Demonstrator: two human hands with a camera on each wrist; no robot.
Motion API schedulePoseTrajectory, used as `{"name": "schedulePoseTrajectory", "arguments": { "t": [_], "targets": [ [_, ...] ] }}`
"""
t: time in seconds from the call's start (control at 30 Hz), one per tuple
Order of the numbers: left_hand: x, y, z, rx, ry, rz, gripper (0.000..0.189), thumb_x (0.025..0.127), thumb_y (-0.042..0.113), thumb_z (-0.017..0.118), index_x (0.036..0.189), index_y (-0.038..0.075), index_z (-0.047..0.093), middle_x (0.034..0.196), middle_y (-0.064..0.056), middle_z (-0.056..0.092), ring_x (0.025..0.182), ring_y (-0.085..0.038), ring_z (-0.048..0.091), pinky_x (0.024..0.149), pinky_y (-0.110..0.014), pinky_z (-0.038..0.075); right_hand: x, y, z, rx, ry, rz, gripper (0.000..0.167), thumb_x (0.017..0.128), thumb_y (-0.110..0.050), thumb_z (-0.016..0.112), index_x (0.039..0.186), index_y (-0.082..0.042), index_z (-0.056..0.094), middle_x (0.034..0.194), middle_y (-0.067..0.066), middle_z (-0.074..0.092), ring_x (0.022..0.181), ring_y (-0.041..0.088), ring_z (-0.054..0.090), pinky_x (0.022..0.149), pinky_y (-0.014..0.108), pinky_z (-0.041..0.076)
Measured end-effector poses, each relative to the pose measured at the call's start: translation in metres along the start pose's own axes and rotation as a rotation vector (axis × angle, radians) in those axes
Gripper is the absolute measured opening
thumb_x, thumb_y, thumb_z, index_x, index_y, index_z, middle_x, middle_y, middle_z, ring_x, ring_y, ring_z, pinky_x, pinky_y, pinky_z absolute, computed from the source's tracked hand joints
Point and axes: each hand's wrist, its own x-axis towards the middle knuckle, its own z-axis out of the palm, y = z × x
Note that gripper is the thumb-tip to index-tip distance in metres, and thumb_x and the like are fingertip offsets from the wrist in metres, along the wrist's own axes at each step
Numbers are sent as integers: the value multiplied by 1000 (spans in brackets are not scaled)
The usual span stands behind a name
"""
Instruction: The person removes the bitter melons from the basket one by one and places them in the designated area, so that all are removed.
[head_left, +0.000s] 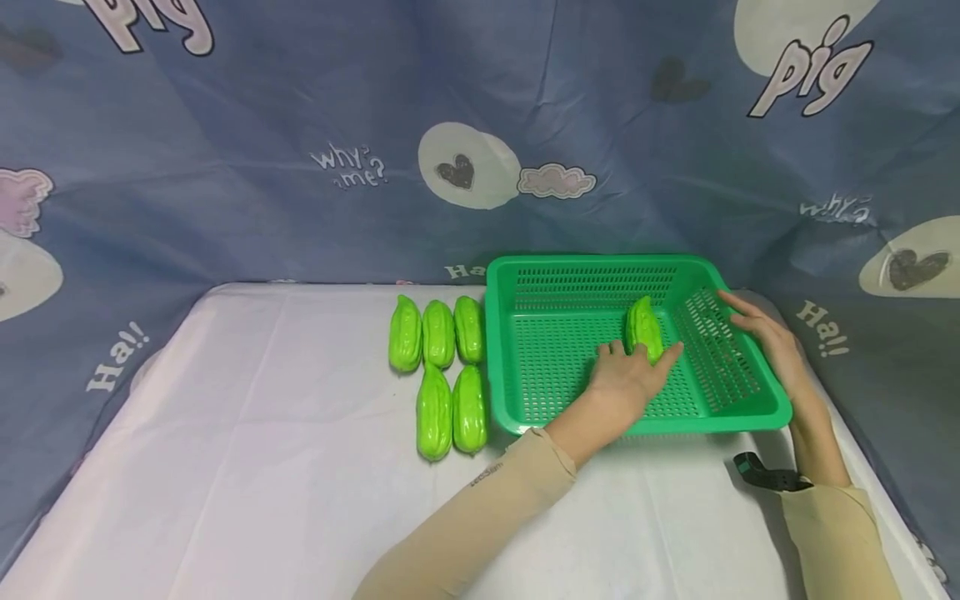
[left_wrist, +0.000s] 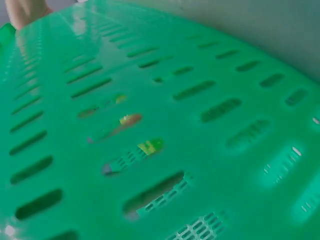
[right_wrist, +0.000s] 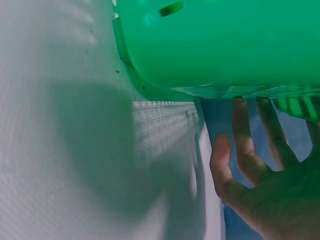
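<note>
A green basket with slotted walls stands on the white cloth, a bitter melon lying inside toward its right. Over the near end of this melon my left hand reaches down, fingertips right at it and thumb spread out to the right. At the basket's right side, my right hand has its fingers extended against the outer wall. In the right wrist view the fingers of that hand are straight and apart beneath the green plastic. Slotted basket wall fills the left wrist view.
Left of the basket, several more bitter melons lie in two rows, the closest ones beside its wall. A printed blue curtain hangs behind and at both sides. White cloth covers the table.
</note>
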Motion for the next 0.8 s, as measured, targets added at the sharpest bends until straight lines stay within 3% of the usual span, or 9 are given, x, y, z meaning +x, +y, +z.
{"name": "schedulePoseTrajectory", "arguments": {
  "t": [0.2, 0.37, 0.53, 0.7, 0.8],
  "targets": [
    [2, 2, 2, 48, 34, -86, 75, 104, 36, 70, 168, 40, 30, 173, -1, 26, 155, -31, 41, 122, -39, 45, -1, 0, 0, 6, 10, -3, 51, 115, -31, 48, 166, -33, 43, 136, -24, 56, 94, 1, 71, 73, 20, 59],
    [1, -1, 3, 27, 74, -63, 64, 105, 30, 69, 159, 32, 34, 178, 8, 24, 159, -31, 42, 123, -42, 46, -2, 0, 1, -6, 11, -8, 51, 115, -32, 49, 165, -34, 44, 137, -24, 54, 98, 0, 70, 75, 20, 59],
    [-2, -1, 3, 7, 100, -34, 70, 105, 26, 71, 160, 40, 30, 165, 8, 41, 147, -30, 52, 118, -39, 49, -1, -1, 2, 25, -3, -9, 51, 115, -31, 48, 165, -33, 44, 135, -21, 57, 91, 2, 71, 71, 21, 59],
    [-2, -1, 5, 44, 136, -67, 45, 104, 30, 71, 146, 29, 54, 148, 2, 47, 121, -19, 56, 98, -28, 52, -2, -1, 1, 2, 11, -5, 52, 115, -30, 48, 166, -32, 42, 138, -25, 53, 99, 0, 69, 76, 19, 58],
    [-2, -1, 5, 43, 141, -104, 33, 104, 32, 71, 134, 25, 60, 140, 2, 46, 108, -15, 55, 85, -24, 48, -2, -1, 1, -7, 22, 1, 51, 115, -31, 48, 166, -33, 43, 137, -26, 54, 98, 0, 70, 75, 20, 58]
  ]
}}
